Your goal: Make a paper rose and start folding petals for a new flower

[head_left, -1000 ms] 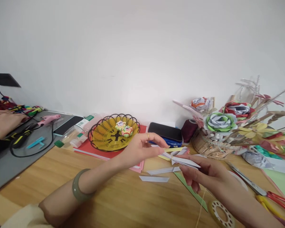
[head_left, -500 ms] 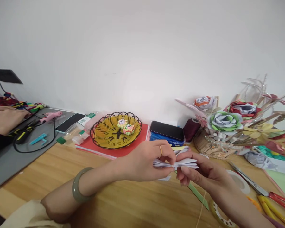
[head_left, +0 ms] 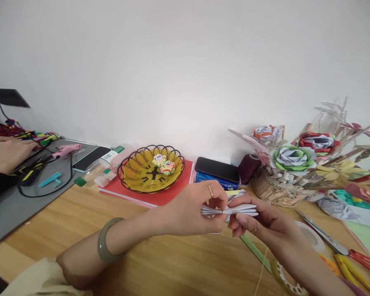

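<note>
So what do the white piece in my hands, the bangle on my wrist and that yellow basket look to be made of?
White folded bundle: thin matte paper, with sharp creases and stacked layers. Bangle: smooth, glossy grey-green, stone-like, perhaps jade or glass. Yellow basket: woven yellow weave, probably plastic, inside a black looped wire rim.

We see a yellow wire basket (head_left: pixel 151 169) with two small paper roses (head_left: pixel 164 164) on a red sheet (head_left: pixel 160 196) near the table's (head_left: pixel 80 222) far edge. Right of it, a black phone (head_left: pixel 217 169) on a blue box (head_left: pixel 203 178). Far right corner: paper flower bouquet (head_left: pixel 299 158); scissors (head_left: pixel 342 248) near the right edge. Left edge: grey mat (head_left: pixel 9 209), pink glue gun (head_left: pixel 64 150), a co-worker's hand (head_left: pixel 8 154).
</note>
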{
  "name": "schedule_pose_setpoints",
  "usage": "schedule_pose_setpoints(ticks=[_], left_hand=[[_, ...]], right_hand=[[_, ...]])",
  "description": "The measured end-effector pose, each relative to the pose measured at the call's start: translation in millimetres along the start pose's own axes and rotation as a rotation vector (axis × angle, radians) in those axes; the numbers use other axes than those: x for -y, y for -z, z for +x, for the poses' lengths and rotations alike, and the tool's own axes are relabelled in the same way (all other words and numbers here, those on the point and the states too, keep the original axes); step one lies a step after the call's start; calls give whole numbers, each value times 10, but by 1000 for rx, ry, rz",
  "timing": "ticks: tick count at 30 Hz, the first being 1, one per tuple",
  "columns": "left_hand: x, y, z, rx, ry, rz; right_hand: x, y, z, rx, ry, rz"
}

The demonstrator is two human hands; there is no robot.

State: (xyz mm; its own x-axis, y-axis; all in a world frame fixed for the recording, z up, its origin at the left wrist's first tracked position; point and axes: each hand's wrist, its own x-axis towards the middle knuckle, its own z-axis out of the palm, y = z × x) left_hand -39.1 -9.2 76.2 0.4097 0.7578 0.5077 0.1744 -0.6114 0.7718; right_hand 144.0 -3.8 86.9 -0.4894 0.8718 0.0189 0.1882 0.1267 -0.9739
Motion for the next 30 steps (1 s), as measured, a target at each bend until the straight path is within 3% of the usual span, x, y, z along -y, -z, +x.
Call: schedule_pose_setpoints(ticks=[5,9,11,13,15,17,20,30], left_hand=[[-2,65,79,99,485,-408],[21,99,125,257,657,-524],[24,97,119,308,690,-528],[32,86,103,286,702,-560],[49,70,88,241,715,-606],[73,53,77,204,721,-653],[93,25,66,183,693,-741],[79,-4,65,204,716,-730]], right_hand=[[51,35,-15,-44,30,-152],[-24,43,-13,-31,117,-300],[-82,37,-5,-135,241,-392],[-127,31,-1,-286,417,-547],[-150,26,-5,-353,589,-738],[-160,16,-15,-297,680,-879],[-174,-7,-28,-194,687,-950],[-180,37,-10,-84,738,-1096]])
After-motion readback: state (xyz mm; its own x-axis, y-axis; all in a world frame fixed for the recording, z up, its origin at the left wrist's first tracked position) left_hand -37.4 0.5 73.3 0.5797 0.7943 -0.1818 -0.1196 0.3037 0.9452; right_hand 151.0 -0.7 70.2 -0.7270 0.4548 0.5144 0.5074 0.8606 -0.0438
